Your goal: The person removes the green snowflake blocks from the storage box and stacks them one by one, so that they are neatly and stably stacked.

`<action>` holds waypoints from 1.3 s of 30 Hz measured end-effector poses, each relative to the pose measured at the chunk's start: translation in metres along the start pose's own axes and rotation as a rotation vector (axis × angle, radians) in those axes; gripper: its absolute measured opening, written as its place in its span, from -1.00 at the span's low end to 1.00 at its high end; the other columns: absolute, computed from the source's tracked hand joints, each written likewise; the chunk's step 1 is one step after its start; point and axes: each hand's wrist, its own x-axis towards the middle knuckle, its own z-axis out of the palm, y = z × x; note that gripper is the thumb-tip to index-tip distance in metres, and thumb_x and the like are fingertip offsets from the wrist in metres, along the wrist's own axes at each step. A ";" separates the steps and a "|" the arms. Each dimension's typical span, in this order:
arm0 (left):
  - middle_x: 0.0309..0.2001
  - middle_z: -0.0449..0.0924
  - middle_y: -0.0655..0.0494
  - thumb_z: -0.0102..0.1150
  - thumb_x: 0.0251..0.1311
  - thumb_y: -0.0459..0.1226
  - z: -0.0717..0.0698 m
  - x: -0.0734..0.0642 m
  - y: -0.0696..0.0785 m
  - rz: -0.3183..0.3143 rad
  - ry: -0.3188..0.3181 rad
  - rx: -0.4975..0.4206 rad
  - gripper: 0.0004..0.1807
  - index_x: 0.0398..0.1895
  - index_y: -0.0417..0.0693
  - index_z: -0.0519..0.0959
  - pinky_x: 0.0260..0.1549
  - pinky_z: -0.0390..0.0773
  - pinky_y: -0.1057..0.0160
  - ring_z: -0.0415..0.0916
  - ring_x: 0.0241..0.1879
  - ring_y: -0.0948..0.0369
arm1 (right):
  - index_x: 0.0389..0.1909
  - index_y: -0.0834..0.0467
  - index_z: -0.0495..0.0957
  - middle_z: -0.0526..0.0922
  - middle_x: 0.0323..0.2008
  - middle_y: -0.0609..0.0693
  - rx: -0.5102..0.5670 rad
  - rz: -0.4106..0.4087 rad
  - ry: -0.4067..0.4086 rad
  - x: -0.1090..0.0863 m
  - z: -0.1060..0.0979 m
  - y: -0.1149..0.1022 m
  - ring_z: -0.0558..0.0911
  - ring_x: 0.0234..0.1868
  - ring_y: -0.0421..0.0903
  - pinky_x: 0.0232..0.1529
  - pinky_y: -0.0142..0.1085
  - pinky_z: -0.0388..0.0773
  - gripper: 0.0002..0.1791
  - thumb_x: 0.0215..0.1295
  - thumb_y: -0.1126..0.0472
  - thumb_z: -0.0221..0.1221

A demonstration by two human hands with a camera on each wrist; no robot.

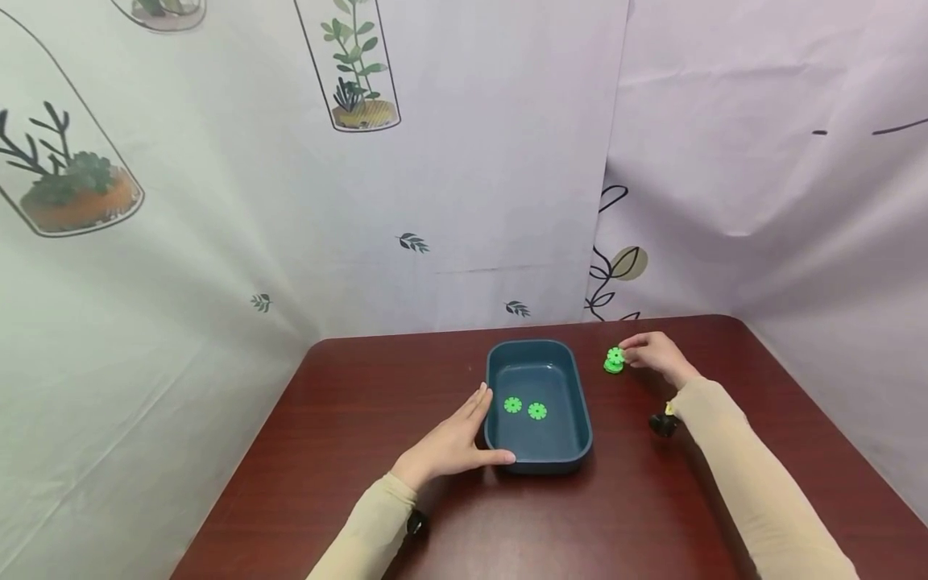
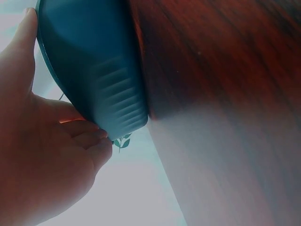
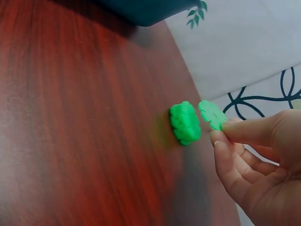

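Observation:
My right hand [image 1: 656,356] pinches one bright green notched disc [image 3: 212,114] by its edge between thumb and fingertips. Just beside that disc, a small stack of matching green discs [image 3: 185,123] sits on the table. A dark blue rectangular tray [image 1: 540,465] stands left of the right hand. Two green notched discs lie flat in it, a left disc [image 1: 512,405] and a right disc [image 1: 537,411]. At the tray's near left corner is my left hand [image 1: 451,441], fingers straight along the left side and thumb over the front rim. The left wrist view shows its fingers against the tray wall [image 2: 113,89].
The dark red-brown wooden table [image 1: 377,387] has rounded back corners. Behind it and at the sides hangs a pale cloth [image 1: 493,177] printed with plants. Small black devices sit under both wrists, the right device [image 1: 663,424] close over the tabletop.

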 end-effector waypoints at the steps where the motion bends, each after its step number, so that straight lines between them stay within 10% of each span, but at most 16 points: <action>1: 0.64 -0.23 0.09 0.16 0.01 0.50 0.000 0.000 0.000 0.001 0.000 0.000 0.32 0.64 -0.08 -0.09 0.41 0.21 0.02 -0.18 0.58 0.20 | 0.07 0.61 0.49 0.64 -0.08 0.39 0.001 0.001 -0.005 0.000 0.001 0.000 0.68 -0.23 -0.05 -0.19 -0.28 0.68 -0.65 0.43 0.40 0.13; 39: 0.64 -0.24 0.08 0.14 0.02 0.50 -0.002 0.000 0.000 0.009 -0.011 0.015 0.32 0.64 -0.08 -0.11 0.42 0.17 0.07 -0.21 0.58 0.22 | 0.08 0.58 0.51 0.66 -0.09 0.35 0.016 0.082 -0.002 -0.008 0.006 0.007 0.67 -0.26 -0.08 -0.20 -0.29 0.68 -0.66 0.47 0.37 0.10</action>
